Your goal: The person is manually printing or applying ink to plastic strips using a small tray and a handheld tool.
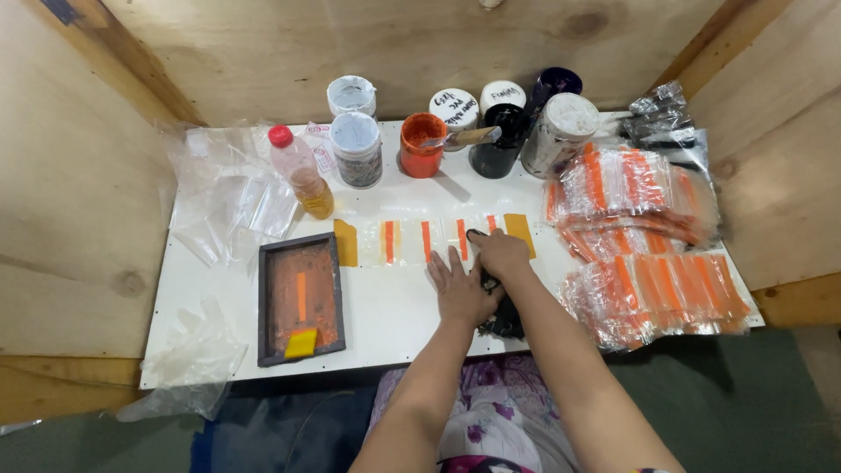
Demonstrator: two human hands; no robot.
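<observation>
My left hand (460, 293) lies flat, fingers spread, pinning the clear bag strip (429, 242) mid-table. My right hand (501, 254) clamps a dark cloth (501, 320), wiping beside the orange stripes; screen frame (300, 298) sits left.

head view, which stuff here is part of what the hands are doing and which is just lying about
In use: left hand; right hand with dark cloth; strip of clear bags with orange stripes; screen frame.

Lying about: red-capped bottle; orange paint jar; printed bag stacks; loose plastic.
</observation>
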